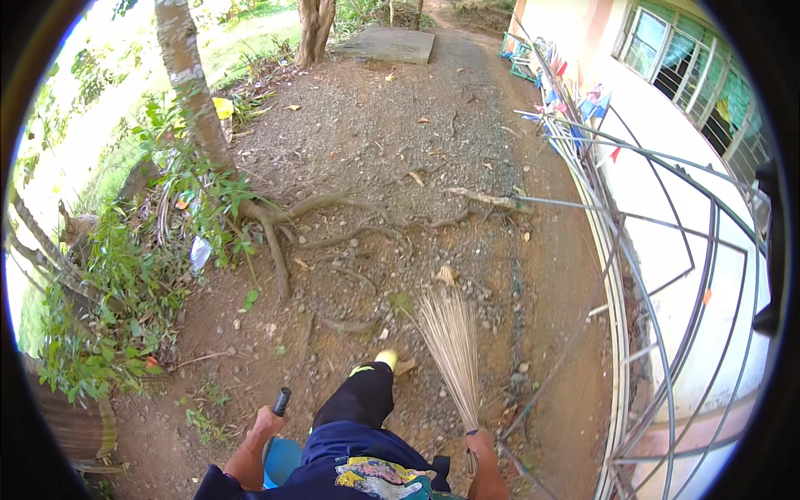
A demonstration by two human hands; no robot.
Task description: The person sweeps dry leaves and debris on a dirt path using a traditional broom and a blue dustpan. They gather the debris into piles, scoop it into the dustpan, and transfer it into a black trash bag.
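Observation:
My right hand point(480, 442) is closed around the bound end of a stick broom point(451, 337). Its pale bristles fan out ahead over the dirt, with a dry brown leaf point(447, 275) by their tips. On the other side, my left hand point(268, 422) grips a handle with a black end point(282, 402). Below that hand shows part of a blue plastic piece point(283, 461), which looks like a dustpan; my arm and clothes hide the rest. One leg is stepped forward, with a yellow shoe point(386, 358) on the ground between the hands.
Raised tree roots point(321, 204) cross the gravelly path ahead. A tree trunk point(193, 92) and leafy shrubs point(125, 283) line the left. Metal rods and pipes point(612, 308) lean along the white wall point(667, 183) at right. A concrete slab point(387, 45) lies farther off.

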